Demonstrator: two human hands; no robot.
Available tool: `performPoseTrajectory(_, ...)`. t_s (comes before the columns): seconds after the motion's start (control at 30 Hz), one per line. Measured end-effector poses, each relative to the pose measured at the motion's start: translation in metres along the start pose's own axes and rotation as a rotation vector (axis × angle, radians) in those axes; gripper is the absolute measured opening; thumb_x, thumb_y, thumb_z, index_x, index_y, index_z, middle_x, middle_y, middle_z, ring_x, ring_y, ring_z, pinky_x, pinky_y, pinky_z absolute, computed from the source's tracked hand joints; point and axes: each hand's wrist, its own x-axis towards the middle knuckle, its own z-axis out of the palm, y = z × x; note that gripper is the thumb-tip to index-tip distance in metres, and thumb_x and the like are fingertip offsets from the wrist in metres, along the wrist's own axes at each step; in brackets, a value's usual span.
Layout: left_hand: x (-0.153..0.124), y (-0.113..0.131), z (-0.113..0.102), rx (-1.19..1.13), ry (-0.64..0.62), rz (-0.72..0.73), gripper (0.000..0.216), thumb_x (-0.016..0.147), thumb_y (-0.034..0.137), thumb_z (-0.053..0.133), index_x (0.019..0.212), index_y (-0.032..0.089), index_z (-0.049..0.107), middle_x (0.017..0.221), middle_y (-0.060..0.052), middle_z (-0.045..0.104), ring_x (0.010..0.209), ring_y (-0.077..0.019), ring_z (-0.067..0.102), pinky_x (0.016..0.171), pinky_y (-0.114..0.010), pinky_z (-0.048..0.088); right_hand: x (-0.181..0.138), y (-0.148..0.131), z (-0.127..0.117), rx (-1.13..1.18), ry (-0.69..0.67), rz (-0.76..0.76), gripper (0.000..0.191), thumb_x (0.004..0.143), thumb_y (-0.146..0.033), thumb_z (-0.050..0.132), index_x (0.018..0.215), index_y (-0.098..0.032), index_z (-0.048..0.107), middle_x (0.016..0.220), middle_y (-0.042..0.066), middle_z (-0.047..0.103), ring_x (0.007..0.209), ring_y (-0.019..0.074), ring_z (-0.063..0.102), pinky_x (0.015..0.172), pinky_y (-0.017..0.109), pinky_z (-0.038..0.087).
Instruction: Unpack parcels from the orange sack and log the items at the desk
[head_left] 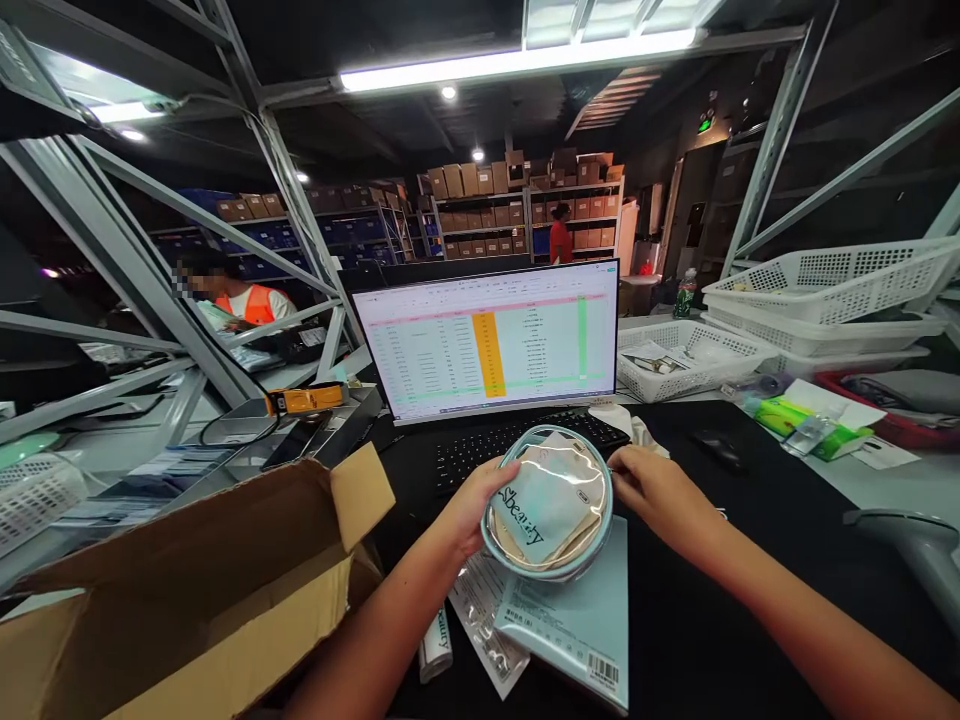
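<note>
From where I stand, the person's left hand [476, 505] has its fingers wrapped on the near-left edge of a round clear-topped pouch [553, 510], thumb over the rim. The right hand [664, 492] meets the opposite rim, fingers bent in close; I can't tell whether they pinch anything there. The pouch is up over a pale blue packet [574, 630], in front of the keyboard [461, 458]. An open carton [255, 635] sits by the left forearm on the worktop [896, 485].
</note>
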Motion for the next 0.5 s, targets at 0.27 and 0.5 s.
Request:
performPoseTrajectory(0.27, 0.001, 0.002, 0.003, -0.004, 0.081, 0.047, 0.051, 0.062, 0.037, 0.093, 0.101, 0.011, 0.073, 0.085, -0.009, 0.076, 0.073, -0.0208, 0.07, 0.071, -0.03, 0.056, -0.007, -0.006, 0.005, -0.151, -0.021, 0.053, 0.02, 0.099, -0.032, 0.041, 0.086, -0.022, 0.052, 0.078, 0.002, 0.061, 0.069, 0.0171, 0.058, 0.059, 0.028, 0.035)
performPoseTrajectory(0.5, -0.003, 0.001, 0.005, 0.125, 0.046, 0.015, 0.056, 0.057, 0.046, 0.094, 0.094, 0.01, 0.072, 0.075, -0.005, 0.07, 0.064, -0.0138, 0.062, 0.061, -0.023, 0.047, -0.008, 0.004, -0.006, 0.228, -0.184, -0.082, 0.04, 0.093, -0.025, 0.053, 0.132, -0.023, 0.048, 0.125, 0.01, 0.061, 0.108, 0.0202, 0.062, 0.093, 0.035, 0.05)
